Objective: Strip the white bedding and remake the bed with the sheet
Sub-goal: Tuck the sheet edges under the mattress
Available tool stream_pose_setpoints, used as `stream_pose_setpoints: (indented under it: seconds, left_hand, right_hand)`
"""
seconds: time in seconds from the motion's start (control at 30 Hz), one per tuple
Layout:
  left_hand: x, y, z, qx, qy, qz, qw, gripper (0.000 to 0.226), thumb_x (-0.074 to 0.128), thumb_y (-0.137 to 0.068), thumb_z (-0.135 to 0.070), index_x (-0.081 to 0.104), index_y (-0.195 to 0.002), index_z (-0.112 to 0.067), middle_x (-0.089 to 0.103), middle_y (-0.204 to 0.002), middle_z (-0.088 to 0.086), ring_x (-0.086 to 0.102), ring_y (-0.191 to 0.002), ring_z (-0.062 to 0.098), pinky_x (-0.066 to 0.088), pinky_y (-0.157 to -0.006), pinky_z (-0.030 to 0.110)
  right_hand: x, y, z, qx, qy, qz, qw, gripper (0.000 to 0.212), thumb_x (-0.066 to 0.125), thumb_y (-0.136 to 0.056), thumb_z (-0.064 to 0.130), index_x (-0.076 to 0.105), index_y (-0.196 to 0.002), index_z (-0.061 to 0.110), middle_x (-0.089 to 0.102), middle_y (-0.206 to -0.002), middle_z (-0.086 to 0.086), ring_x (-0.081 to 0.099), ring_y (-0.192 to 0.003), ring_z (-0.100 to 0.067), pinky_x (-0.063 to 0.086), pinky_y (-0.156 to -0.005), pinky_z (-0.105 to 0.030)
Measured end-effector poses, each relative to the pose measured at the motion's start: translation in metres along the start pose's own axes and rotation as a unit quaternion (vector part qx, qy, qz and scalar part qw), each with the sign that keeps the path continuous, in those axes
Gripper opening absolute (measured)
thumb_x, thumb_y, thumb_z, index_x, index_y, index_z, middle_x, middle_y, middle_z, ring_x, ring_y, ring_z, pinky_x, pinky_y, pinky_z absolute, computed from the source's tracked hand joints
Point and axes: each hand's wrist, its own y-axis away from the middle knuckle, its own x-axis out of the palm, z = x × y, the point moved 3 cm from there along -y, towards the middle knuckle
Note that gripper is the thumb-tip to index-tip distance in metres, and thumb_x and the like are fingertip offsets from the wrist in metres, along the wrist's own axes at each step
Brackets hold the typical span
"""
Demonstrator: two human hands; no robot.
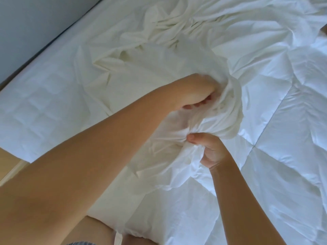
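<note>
White sheet (pixel 228 106) bunched mid-bed btwn both hands: left hand (pixel 198 92) fingers curled into wad, right hand (pixel 212 152) thumb pinching a fold. Stripping prob partway; quilted duvet (pixel 283 121) lies on mattress (pixel 44 103) at right, remake not begun

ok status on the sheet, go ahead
Left hand grips the bunched sheet. Right hand pinches the same bunch, nearer the body. Rest lies rumpled on the quilted cover. Nothing blocking.

Lone head view, close, steeply downward over the bed (pixel 44 103), perhaps from its side.
</note>
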Motion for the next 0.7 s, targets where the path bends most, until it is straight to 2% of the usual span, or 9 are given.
stream_pose_setpoints:
  seconds: [0.07,0.13,0.2,0.3,0.37,0.43,0.5,0.6,0.7]
  left_hand:
    - [-0.013,0.011,0.037,-0.036,-0.111,-0.062,0.991,0.046,0.047,-0.087,-0.054,0.052,-0.061,-0.017,0.054,-0.048,-0.005,0.050,-0.055,0.017,0.034,-0.052,0.024]
    - [-0.013,0.026,0.071,-0.149,-0.161,-0.028,0.975,0.062,0.043,-0.075,-0.076,0.053,-0.060,-0.017,0.054,-0.047,-0.003,0.051,-0.053,0.017,0.034,-0.053,0.024]
    - [-0.004,0.031,0.093,-0.214,-0.134,0.048,0.966,0.053,0.050,-0.076,-0.065,0.052,-0.059,-0.015,0.049,-0.051,0.000,0.044,-0.045,0.017,0.034,-0.051,0.022]
    - [0.000,0.028,0.089,-0.148,-0.088,0.061,0.983,0.025,0.052,-0.087,-0.016,0.056,-0.064,-0.008,0.048,-0.054,0.004,0.040,-0.046,0.016,0.031,-0.046,0.021]
    - [-0.005,0.023,0.069,-0.071,0.051,0.001,0.996,0.028,0.050,-0.090,-0.008,0.054,-0.062,-0.007,0.047,-0.046,-0.001,0.039,-0.040,0.010,0.030,-0.043,0.019]
    - [-0.010,0.017,0.041,-0.028,0.274,-0.033,0.961,0.035,0.049,-0.092,-0.007,0.043,-0.058,-0.014,0.035,-0.039,-0.006,0.029,-0.033,0.006,0.023,-0.040,0.019]
    - [0.002,0.014,0.004,0.010,0.382,0.010,0.924,0.037,0.045,-0.095,-0.004,0.038,-0.059,-0.015,0.031,-0.040,-0.007,0.027,-0.033,0.005,0.022,-0.038,0.017]
    - [0.036,0.010,-0.027,0.012,0.290,0.060,0.955,0.037,0.046,-0.093,-0.005,0.040,-0.058,-0.012,0.035,-0.041,-0.004,0.031,-0.035,0.007,0.028,-0.040,0.016]
    - [0.027,0.001,-0.024,0.028,0.210,0.000,0.977,0.039,0.047,-0.096,-0.013,0.042,-0.057,-0.014,0.040,-0.047,-0.004,0.035,-0.041,0.009,0.031,-0.041,0.018]
  right_hand:
    - [-0.009,-0.001,-0.005,-0.016,-0.042,-0.012,0.999,0.026,0.079,-0.046,0.014,0.076,-0.070,0.007,0.072,-0.072,-0.008,0.071,-0.073,-0.022,0.058,-0.072,-0.032]
    - [-0.010,-0.004,-0.007,-0.027,-0.050,-0.006,0.998,0.020,0.069,-0.061,0.011,0.076,-0.079,0.006,0.073,-0.079,-0.010,0.071,-0.080,-0.024,0.057,-0.078,-0.036]
    - [-0.007,-0.006,-0.008,-0.014,-0.014,0.016,1.000,0.026,0.058,-0.069,0.009,0.077,-0.086,0.009,0.073,-0.086,-0.010,0.070,-0.087,-0.025,0.056,-0.081,-0.037]
    - [-0.003,-0.007,-0.008,0.029,0.025,0.024,0.999,0.027,0.067,-0.063,0.017,0.077,-0.087,0.009,0.073,-0.089,-0.011,0.070,-0.090,-0.026,0.056,-0.082,-0.038]
    - [-0.002,-0.007,-0.005,0.043,0.051,0.014,0.998,0.028,0.072,-0.060,0.020,0.077,-0.086,0.010,0.073,-0.088,-0.010,0.070,-0.088,-0.027,0.056,-0.083,-0.039]
    - [0.002,-0.006,-0.006,0.069,0.085,0.002,0.994,0.027,0.075,-0.057,0.024,0.077,-0.081,0.012,0.073,-0.083,-0.008,0.071,-0.082,-0.024,0.056,-0.076,-0.034]
    - [0.008,-0.007,-0.006,0.084,0.098,0.000,0.992,0.023,0.075,-0.054,0.026,0.078,-0.075,0.015,0.073,-0.077,-0.004,0.071,-0.077,-0.020,0.055,-0.069,-0.029]
    - [0.016,-0.011,0.003,0.037,0.083,0.030,0.995,0.019,0.069,-0.060,0.021,0.078,-0.077,0.018,0.074,-0.081,0.001,0.071,-0.083,-0.015,0.054,-0.074,-0.027]
    - [0.011,-0.008,0.004,0.015,0.058,0.012,0.998,0.025,0.073,-0.059,0.020,0.078,-0.082,0.014,0.074,-0.086,-0.005,0.070,-0.088,-0.021,0.055,-0.081,-0.032]
